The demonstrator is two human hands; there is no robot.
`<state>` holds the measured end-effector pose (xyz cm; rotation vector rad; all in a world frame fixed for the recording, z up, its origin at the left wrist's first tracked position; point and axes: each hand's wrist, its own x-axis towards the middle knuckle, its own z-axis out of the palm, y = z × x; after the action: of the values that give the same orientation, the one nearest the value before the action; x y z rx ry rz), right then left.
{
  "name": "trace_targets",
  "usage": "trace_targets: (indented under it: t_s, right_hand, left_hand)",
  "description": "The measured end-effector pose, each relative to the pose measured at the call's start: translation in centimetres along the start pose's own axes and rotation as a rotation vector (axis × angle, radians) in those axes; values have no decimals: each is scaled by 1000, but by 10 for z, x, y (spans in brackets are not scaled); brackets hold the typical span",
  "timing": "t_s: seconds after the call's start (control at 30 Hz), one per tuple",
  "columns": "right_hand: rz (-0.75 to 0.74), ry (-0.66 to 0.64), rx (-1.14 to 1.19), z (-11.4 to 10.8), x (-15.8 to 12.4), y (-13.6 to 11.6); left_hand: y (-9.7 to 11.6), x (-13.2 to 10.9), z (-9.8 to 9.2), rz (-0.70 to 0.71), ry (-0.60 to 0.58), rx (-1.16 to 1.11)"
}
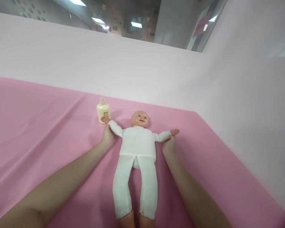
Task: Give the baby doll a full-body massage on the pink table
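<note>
A baby doll [138,144] with a white cloth body lies on its back, head away from me and arms spread wide. My left hand [107,136] is closed around the doll's arm near its wrist, on the left side. On the other side, my right hand [169,146] grips the doll's other forearm, close to its small plastic hand. Most of my fingers are hidden behind the doll's sleeves. A pale yellow pump bottle [103,110] stands just beyond my left hand, partly covered by the doll's hand.
The doll lies on a pink padded surface [49,133] with a few creases at left. A white wall [85,57] rises behind it and another white wall [251,110] borders the right. Above is a window [133,19] with reflected ceiling lights.
</note>
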<state>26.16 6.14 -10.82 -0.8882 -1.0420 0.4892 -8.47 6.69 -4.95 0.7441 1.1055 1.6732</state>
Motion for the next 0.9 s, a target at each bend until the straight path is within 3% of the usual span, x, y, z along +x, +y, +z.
trace_targets:
  t_s: [0.13,0.27,0.43,0.63,0.9]
  right_hand:
    - [-18,78,-75,8,-4,-14]
    - [75,81,-87,27,-13,-59]
    - [19,-131,-123,50,-23,-111]
    - [-30,-503,-474,50,-29,-109]
    - [-135,-549,-568,50,-28,-109]
  left_hand:
    - [-3,0,-2,7,-4,25]
    - [0,-4,-4,70,-52,98]
    - [10,-18,-5,370,-240,332]
    - [16,-36,3,674,-607,814]
    - [16,-37,5,729,-640,928]
